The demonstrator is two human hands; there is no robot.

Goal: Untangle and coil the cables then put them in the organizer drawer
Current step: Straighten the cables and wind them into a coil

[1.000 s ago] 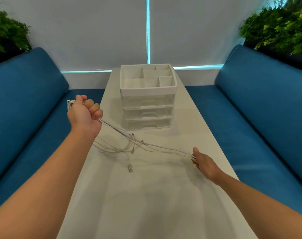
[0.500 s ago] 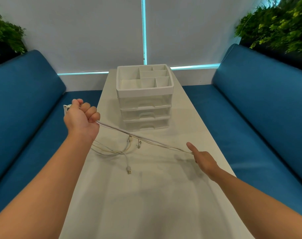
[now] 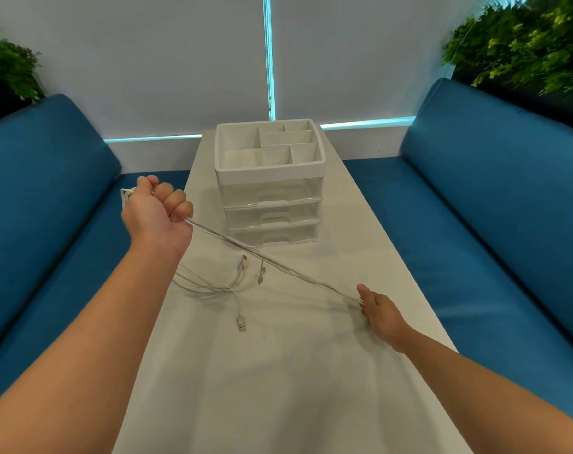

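Counts, taken outward from the organizer (image 3: 269, 183)

One white organizer stands at the far end of one white table (image 3: 262, 388); it has three drawers (image 3: 272, 218) stacked in its front and six open compartments in its top tray. In front of it lies one bundle of white cables (image 3: 213, 285) (the strands overlap too much to count), with four loose plug ends showing, the nearest a USB plug (image 3: 241, 323). Two hands hold the bundle: the left hand (image 3: 157, 213) just left of the organizer, the right hand (image 3: 381, 311) nearer the camera and to its right. Two blue sofas (image 3: 494, 204) flank it, and two green plants (image 3: 524, 44) stand behind those.
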